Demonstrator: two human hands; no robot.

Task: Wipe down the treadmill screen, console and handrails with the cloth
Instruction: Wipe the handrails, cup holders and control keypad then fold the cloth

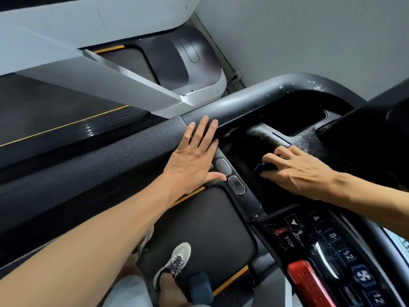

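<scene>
Nearest, at lower right: glossy keypad [336, 247] with STOP key and red bar [309, 284], speckled with pale residue. Hard and slick by the look of it; likely to smear unless rubbed firmly and evenly.

Further up, left hand [194, 158] flat on the matte handrail [124, 160], fingers straight and spread, thumb beside two oval sensor pads [230, 176]. Left grip loose, holding nothing, seemingly bracing only.

Just to its right, right hand [296, 169] down in the dark console tray [261, 138], fingers curled over a dark blue cloth [265, 168]. Right grip closed round the cloth, pressing it onto the tray floor. Most of the cloth hidden under the palm.

Cloth probably light, soft and limp; best bunched under the fingers so pressure spreads and corners reach the tray's recessed edges.

Beyond, curved front bar [294, 85] flecked white, apparently not yet wiped. Rigid, rounded, textured: better served by wrapping the cloth round it.
</scene>
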